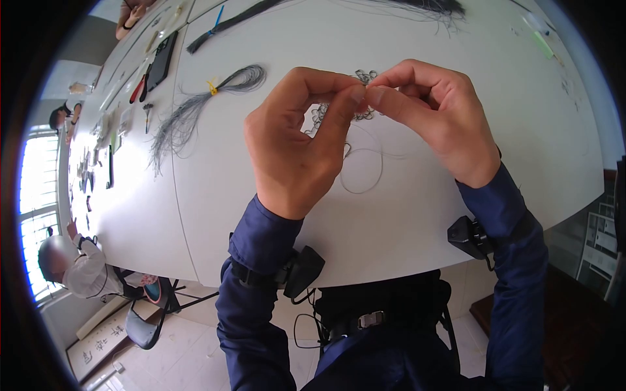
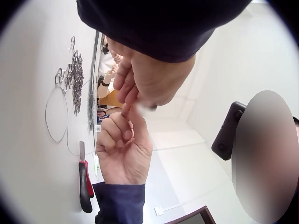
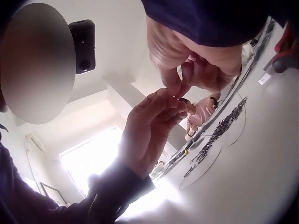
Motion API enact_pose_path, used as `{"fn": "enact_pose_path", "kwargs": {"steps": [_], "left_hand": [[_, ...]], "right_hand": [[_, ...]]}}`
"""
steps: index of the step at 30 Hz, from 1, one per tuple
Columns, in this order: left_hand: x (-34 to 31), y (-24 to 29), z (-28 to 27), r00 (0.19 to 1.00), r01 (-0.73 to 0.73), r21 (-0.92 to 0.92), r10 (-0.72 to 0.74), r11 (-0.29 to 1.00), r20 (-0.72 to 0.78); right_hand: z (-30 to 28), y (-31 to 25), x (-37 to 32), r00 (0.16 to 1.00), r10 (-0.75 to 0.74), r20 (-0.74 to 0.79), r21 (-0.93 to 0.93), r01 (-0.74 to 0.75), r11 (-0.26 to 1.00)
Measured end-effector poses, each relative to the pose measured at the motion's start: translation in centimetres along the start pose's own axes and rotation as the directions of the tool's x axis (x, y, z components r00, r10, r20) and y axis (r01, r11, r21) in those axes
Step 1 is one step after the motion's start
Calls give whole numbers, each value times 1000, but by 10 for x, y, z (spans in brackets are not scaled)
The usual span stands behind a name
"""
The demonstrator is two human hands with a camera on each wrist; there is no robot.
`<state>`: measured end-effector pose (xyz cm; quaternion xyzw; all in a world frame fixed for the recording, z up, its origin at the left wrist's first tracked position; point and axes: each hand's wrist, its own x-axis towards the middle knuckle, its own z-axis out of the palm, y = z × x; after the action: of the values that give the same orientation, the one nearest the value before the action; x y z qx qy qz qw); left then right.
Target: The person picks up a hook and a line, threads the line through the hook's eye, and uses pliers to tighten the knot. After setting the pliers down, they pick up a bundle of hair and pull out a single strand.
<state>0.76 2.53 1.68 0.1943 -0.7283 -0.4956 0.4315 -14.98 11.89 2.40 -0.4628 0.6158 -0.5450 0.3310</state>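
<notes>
My left hand (image 1: 297, 140) and right hand (image 1: 443, 117) meet above the table, thumb and forefinger of each pinched together, fingertips almost touching. What they pinch is tiny and mostly covered by the fingertips; I cannot tell its kind. In the right wrist view, the left hand (image 3: 152, 123) comes up from below to the right hand's fingers. Behind and below the hands lies a pile of small bent wire links (image 2: 76, 81), partly hidden in the head view. A thin wire loop (image 1: 381, 171) lies on the table close to the pile.
Red-and-black pliers (image 2: 85, 186) lie on the white table (image 1: 228, 215). A grey wire bundle tied with yellow (image 1: 213, 90) rests to the left; a longer dark bundle (image 1: 238, 25) lies at the far side. Another red-handled tool (image 1: 139, 89) is beside a black flat object (image 1: 163, 62).
</notes>
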Motion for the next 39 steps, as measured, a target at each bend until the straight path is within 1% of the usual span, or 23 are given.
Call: {"fn": "enact_pose_path", "kwargs": {"steps": [3,4,6,9,11,14,17,18,19,20,22,23,25,26,29,32,35,39], "left_hand": [[0,-1,0,999,-15,16,16,1000,-31],[1,-2,-1,999,-30,40,31,999,-35],[2,-6,-2,997,-57,83,61,995,-40],[3,-10,-3,995,-82,149,90,985,-45],[4,-11,-3,995,-75,201,86,977,-48],[5,-14,-5,991,-132,325,133,936,21],[5,-11,-4,986,-161,370,130,915,108],[4,-11,-3,984,-159,358,119,920,132],[4,-10,-2,982,-157,345,108,925,157],[3,-10,-1,979,-154,333,98,930,181],[2,-4,-1,970,-106,328,26,938,240],[1,-1,-1,963,-83,327,-8,941,269],[0,3,1,956,-82,322,-16,943,292],[-1,3,1,953,-82,321,-20,944,303],[-1,0,1,947,-110,257,23,960,321],[-2,-1,1,946,-80,228,2,970,325],[-2,3,1,951,-2,220,-66,975,301],[1,-4,-4,973,-26,180,-17,983,232]], "right_hand": [[5,-10,-6,995,-71,-73,-189,56,980],[8,-11,-8,982,-167,-82,-253,142,957],[13,-9,-10,932,-354,-80,-378,300,876],[15,-8,-10,846,-533,10,-541,452,709],[17,-8,-12,847,-531,20,-552,452,701],[15,-12,-13,827,-562,15,-577,466,671],[8,-16,-10,812,-583,29,-586,486,648],[4,-15,-9,810,-585,37,-586,491,644],[0,-13,-6,815,-578,40,-551,501,668],[-2,-11,-4,843,-537,34,-521,473,710],[-7,-7,-2,892,-452,25,-461,412,786],[-9,-8,-2,932,-360,38,-418,342,842],[-12,-9,0,976,-219,21,-319,214,923],[-14,-9,1,989,-147,19,-267,146,953],[-19,-3,4,993,-61,102,-174,79,982],[-20,-1,6,992,-50,114,-167,69,984],[-15,0,6,992,-119,42,-47,121,992],[-28,-11,4,998,-36,59,-123,43,991]]}}
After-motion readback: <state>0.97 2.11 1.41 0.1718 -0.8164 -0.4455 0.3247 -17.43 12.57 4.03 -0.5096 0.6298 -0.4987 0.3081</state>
